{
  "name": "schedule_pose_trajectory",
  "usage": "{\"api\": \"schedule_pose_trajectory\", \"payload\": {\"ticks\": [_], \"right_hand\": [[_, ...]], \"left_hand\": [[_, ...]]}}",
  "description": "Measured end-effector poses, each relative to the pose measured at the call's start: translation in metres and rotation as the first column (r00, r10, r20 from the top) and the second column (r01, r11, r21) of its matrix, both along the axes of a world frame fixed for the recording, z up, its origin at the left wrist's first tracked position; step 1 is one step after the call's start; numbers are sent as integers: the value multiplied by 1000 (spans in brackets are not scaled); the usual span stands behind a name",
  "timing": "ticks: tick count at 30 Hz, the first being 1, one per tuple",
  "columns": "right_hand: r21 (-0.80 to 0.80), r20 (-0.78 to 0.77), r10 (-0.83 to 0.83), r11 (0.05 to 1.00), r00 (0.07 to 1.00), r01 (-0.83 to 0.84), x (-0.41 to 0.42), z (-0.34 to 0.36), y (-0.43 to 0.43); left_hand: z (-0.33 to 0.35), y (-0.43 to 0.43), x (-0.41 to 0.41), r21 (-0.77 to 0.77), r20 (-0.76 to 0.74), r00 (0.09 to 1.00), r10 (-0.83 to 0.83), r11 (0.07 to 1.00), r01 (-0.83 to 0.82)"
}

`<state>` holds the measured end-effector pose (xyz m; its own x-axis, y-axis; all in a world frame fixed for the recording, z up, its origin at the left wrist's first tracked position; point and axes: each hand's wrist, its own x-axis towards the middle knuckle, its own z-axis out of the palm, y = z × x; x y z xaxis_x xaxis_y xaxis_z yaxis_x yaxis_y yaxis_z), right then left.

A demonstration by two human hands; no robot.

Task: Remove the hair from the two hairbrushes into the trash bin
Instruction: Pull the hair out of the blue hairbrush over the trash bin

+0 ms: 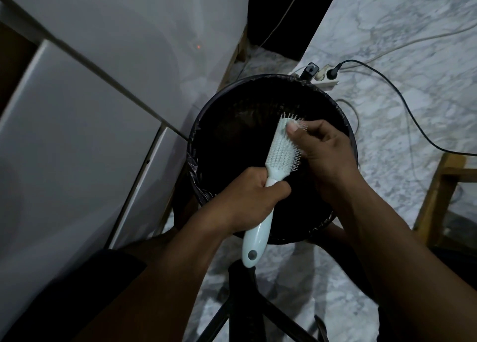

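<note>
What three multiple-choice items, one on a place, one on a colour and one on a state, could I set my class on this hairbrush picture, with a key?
1. Where is the brush head?
A. On the marble floor
B. Over the open trash bin
C. Inside a drawer

2. What colour is the hairbrush?
A. White
B. Red
C. Black

3. How is the hairbrush held?
A. Lying loose in the bin
B. Pinched by its bristles only
C. Gripped at the handle by the left hand

Key:
1 B, the hairbrush has its head above the dark opening of the trash bin.
2 A, its handle and head show white against the black liner.
3 C, the left hand wraps the handle while the right hand works at the bristles.
</note>
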<state>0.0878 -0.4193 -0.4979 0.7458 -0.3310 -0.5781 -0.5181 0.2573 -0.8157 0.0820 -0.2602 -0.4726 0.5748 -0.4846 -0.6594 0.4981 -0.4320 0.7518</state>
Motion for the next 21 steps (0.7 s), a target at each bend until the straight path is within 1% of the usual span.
{"api": "schedule_pose_trajectory", "payload": {"ticks": [3,5,6,8,9,10,11,12,13,14,15,16,18,21], "right_hand": [[-26,-48,-101,995,994,100,-2,-1,-2],[-53,-110,-163,986,980,158,-1,-2,-2],[-46,-161,-199,980,967,194,0,-1,-3],[22,-240,-247,966,939,259,3,2,-5],[49,-239,-222,970,945,240,4,4,-6],[63,-206,-137,986,969,153,4,7,-5],[43,-148,0,999,989,6,4,5,-5],[-10,-99,154,988,983,-155,2,3,-4],[-75,-74,280,955,957,-285,-1,2,-1],[-125,-55,356,924,933,-360,-2,-1,1],[-147,-36,371,916,928,-372,-2,-2,2],[-166,-18,346,924,938,-344,-3,-4,2],[-202,14,270,944,963,-261,-2,-3,0],[-256,14,149,956,989,-141,-2,-2,-5]], "left_hand": [[1,-1,-1,-15,-45,998,-34,999,34],[1,-1,-2,-10,-51,997,-56,998,56],[1,-1,-3,3,-45,997,-68,998,68],[1,-1,-3,39,-29,997,-76,996,77],[1,-1,-2,56,-27,998,-61,996,63],[1,0,-2,70,-28,999,-34,997,35],[0,1,0,80,-28,1000,1,997,2],[0,1,1,84,-25,999,30,996,-28],[-1,2,3,85,-23,999,46,995,-44],[-1,2,3,85,-21,999,49,995,-47],[-1,2,4,84,-22,999,43,996,-41],[0,1,3,84,-22,999,32,996,-30],[0,1,1,81,-23,1000,5,997,-3],[3,0,0,63,-44,999,-32,997,34]]}}
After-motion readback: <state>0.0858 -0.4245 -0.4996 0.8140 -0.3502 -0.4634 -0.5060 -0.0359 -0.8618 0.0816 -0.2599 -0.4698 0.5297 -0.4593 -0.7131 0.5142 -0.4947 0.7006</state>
